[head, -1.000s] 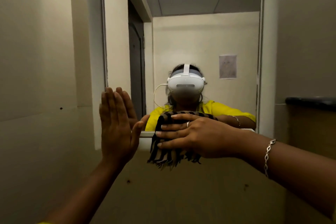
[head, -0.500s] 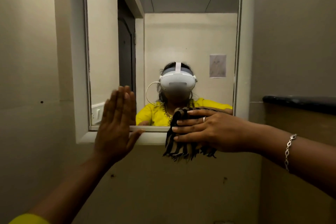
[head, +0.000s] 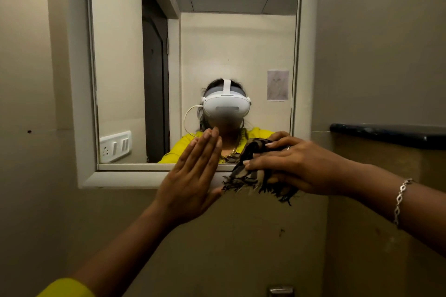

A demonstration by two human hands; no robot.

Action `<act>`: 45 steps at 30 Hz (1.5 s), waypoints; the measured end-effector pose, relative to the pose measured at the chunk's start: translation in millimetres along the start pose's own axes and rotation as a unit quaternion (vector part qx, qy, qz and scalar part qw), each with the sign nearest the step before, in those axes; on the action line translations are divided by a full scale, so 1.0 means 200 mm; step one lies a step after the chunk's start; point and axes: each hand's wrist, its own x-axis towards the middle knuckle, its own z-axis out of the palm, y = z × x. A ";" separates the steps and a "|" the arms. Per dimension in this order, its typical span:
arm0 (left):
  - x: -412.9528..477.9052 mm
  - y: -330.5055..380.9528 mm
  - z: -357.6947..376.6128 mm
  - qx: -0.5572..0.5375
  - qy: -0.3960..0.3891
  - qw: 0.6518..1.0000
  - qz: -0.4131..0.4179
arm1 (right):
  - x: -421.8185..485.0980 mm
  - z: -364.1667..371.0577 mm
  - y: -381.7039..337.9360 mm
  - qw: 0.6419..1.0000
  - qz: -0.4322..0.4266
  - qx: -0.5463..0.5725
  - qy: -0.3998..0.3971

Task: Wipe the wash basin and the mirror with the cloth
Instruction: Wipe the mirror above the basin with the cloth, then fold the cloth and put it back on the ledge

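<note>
Cloth (head: 251,171) woven, fringed (frayed edge); mirror (head: 217,43) glossy glass.

Our left hand (head: 193,176) is raised flat, fingers together and pointing up, palm forward. Just to its right, our right hand (head: 296,166) reaches in palm-down, fingers curled and gripping, a bracelet (head: 400,200) on its wrist.

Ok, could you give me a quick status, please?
Right hand clutching cloth at mirror bottom edge. Left hand flat, open. Nothing blocking.
</note>
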 end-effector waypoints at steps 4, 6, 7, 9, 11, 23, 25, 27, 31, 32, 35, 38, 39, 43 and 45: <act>0.00 -0.01 -0.01 0.013 -0.005 1.000 0.016 | -0.07 0.02 -0.01 0.998 0.032 -0.012 0.057; 0.00 -0.01 -0.01 0.021 -0.005 1.000 0.020 | -0.12 0.04 -0.03 0.993 0.059 -0.017 0.098; 0.00 -0.01 -0.01 0.020 -0.004 1.000 0.021 | -0.14 0.06 -0.03 0.990 0.073 -0.017 0.118; 0.00 -0.01 -0.02 0.019 -0.003 1.000 0.020 | -0.18 0.10 -0.05 0.984 0.099 -0.016 0.149; 0.00 -0.01 -0.02 0.018 -0.002 1.000 0.021 | -0.20 0.11 -0.06 0.978 0.118 -0.027 0.170; -0.01 -0.01 -0.06 -0.030 -0.041 0.998 0.024 | -0.23 0.20 -0.21 0.917 0.228 -0.230 0.232; 0.00 0.00 -0.06 -0.046 -0.038 0.998 0.012 | -0.23 0.16 -0.24 0.918 0.278 -0.171 0.225; 0.02 0.01 -0.08 -0.073 -0.023 0.997 0.008 | -0.24 0.11 -0.26 0.916 0.336 -0.066 0.206; 0.13 0.11 -0.14 -0.195 0.007 0.981 0.003 | -0.31 -0.03 -0.28 0.821 0.424 0.348 0.159; 0.17 0.15 -0.16 -0.249 0.010 0.968 -0.012 | -0.32 -0.07 -0.27 0.792 0.426 0.409 0.155; 0.28 0.25 -0.25 -0.441 0.004 0.893 -0.088 | -0.35 -0.15 -0.30 0.723 0.411 0.540 0.129; 0.37 0.32 -0.35 -0.563 -0.020 0.815 -0.135 | -0.35 -0.20 -0.33 0.659 0.384 0.636 0.117; 0.39 0.33 -0.37 -0.601 -0.038 0.783 -0.155 | -0.34 -0.21 -0.34 0.644 0.380 0.654 0.113; 0.41 0.35 -0.42 -0.673 -0.103 0.707 -0.189 | -0.32 -0.23 -0.36 0.647 0.394 0.644 0.103; 0.41 0.35 -0.45 -0.647 -0.107 0.728 -0.199 | -0.31 -0.24 -0.38 0.710 0.411 0.564 0.095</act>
